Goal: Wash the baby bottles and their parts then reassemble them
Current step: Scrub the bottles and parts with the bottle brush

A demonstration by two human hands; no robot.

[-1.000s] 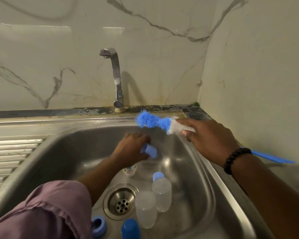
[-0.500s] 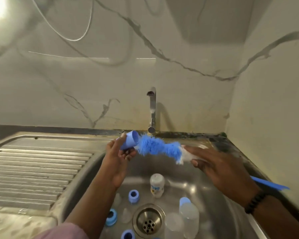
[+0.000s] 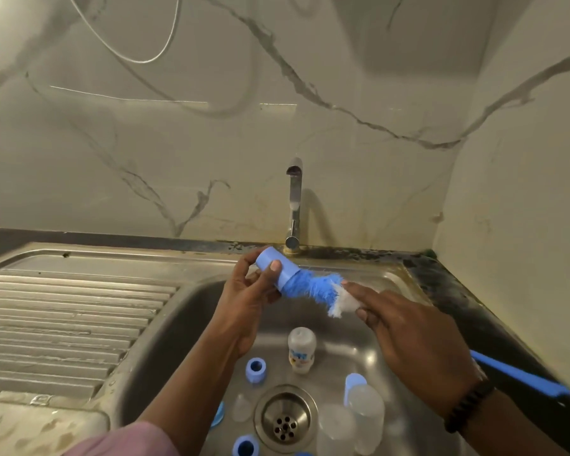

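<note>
Up above the steel sink (image 3: 191, 311), just before the tap (image 3: 293, 205): smooth blue cylindrical cap (image 3: 278, 269) pinched by left hand (image 3: 247, 297) fingers, open mouth slanting down-right, stuffed with fluffy blue-white bottle brush (image 3: 320, 291); right hand (image 3: 408, 337) curled round its bristle base, flat blue handle trailing down-right.

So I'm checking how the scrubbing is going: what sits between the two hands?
In the head view, the bottle brush spans it: blue bristles pushed into the blue cap held by the left hand, the right hand gripping the white end.
</note>
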